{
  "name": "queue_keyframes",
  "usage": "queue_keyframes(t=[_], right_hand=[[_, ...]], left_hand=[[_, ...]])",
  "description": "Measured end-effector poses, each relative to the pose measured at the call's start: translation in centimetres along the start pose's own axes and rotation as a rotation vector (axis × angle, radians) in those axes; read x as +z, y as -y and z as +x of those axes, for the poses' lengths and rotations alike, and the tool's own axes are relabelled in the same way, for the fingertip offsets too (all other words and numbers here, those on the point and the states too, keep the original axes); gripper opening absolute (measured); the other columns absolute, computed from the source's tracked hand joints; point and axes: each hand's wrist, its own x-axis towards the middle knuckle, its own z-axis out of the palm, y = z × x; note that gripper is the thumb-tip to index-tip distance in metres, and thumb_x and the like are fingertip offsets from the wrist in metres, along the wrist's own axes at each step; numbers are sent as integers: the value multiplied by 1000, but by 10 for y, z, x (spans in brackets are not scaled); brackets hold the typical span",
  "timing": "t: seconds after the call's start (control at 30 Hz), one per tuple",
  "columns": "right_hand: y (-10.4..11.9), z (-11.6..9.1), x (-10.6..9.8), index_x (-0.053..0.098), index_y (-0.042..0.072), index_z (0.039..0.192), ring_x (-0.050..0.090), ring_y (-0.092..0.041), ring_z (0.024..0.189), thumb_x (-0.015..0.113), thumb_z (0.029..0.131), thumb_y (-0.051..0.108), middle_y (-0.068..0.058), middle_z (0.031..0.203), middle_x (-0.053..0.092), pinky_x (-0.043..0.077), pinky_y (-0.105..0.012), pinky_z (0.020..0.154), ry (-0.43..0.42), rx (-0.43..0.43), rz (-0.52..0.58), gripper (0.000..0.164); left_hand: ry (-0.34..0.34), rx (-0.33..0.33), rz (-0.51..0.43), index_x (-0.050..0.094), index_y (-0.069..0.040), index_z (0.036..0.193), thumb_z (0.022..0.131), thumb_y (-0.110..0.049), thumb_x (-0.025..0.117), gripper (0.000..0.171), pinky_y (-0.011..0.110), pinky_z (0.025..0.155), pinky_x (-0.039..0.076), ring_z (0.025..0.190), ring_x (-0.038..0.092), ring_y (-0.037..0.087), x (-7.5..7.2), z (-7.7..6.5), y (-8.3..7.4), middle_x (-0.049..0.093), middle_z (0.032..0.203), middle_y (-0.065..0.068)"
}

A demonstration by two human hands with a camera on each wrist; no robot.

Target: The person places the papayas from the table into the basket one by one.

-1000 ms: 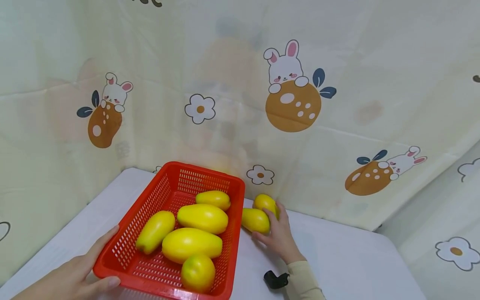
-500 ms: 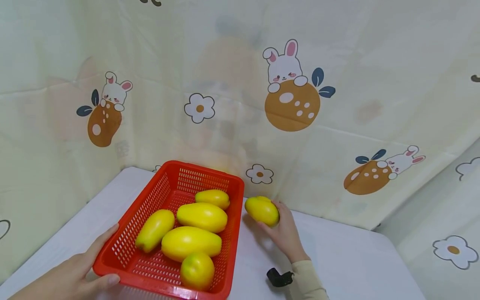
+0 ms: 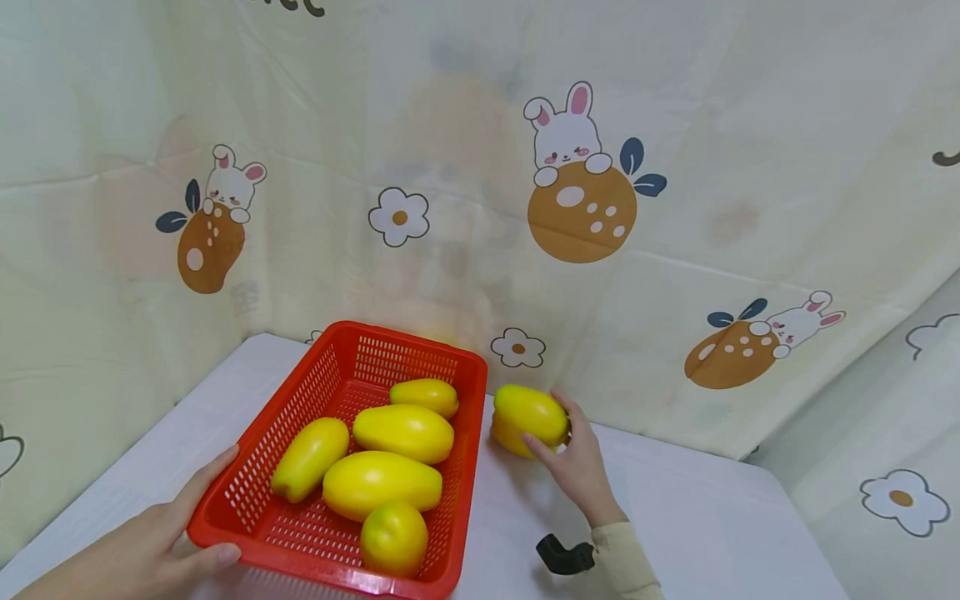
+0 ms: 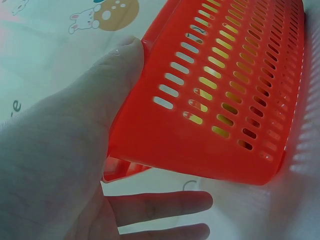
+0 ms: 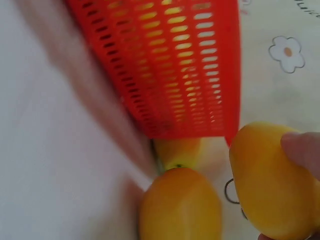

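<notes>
A red plastic basket point(image 3: 471, 467) with slotted walls stands on the white table, several yellow papayas point(image 3: 405, 433) lying inside. At its near left corner my left hand point(image 3: 153, 537) grips the rim between thumb and index finger; two other fingers stick out straight in the left wrist view. Right of the basket my right hand point(image 3: 581, 467) holds a yellow papaya point(image 3: 531, 412), thumb on the near side. That papaya is raised over another papaya point(image 5: 180, 207) on the table. In the right wrist view, a further yellow fruit point(image 5: 177, 150) shows partly behind it, close to the basket.
A black curved object point(image 3: 564, 556) sits beside the right sleeve, near the wrist. A curtain point(image 3: 450, 275) printed with rabbits and flowers hangs behind the table. The white tabletop point(image 3: 697, 517) extends to the right.
My right hand, earlier reaching around papayas on the table, now holds one raised, and has shifted slightly right. The left hand and basket have stayed in place.
</notes>
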Motion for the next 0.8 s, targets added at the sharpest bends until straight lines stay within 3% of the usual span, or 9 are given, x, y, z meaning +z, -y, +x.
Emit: queue_keyframes(t=[0.2,0.37,0.63,0.7,0.8], right_hand=[[7,-3,-10,31,16,143,47,-27,121,76,80,36,-7,141,43,41,-46,105,-21,34,62,79],[12,-6,-21,33,18,142,49,-25,118,74,80,38,-5,141,42,43,-43,102,-58,40,95,77],[24,-12,-36,34,19,146,49,-25,113,71,84,36,-8,141,39,41,-47,104,-98,11,67,74],[27,-14,-38,33,21,146,49,-23,112,71,85,36,-7,141,40,42,-44,104,-106,3,58,74],[33,-16,-40,32,22,147,48,-21,112,70,85,36,-5,141,39,44,-27,101,-116,-2,60,74]], left_hand=[[-17,18,33,-8,-22,152,92,-43,57,90,20,66,52,90,53,-4,1,0,1,60,122,2],[-4,-33,0,-7,-18,152,90,-45,58,93,25,67,55,91,55,2,2,0,0,58,125,6],[-1,-27,5,-8,-17,152,90,-45,59,95,24,66,54,90,56,3,0,-1,-1,59,123,7],[-1,-33,5,-8,-18,152,90,-45,59,96,24,66,54,91,56,4,0,-1,-1,59,124,7],[3,-40,5,-8,-18,152,90,-45,59,95,24,66,54,91,56,4,0,-1,-1,59,125,7]])
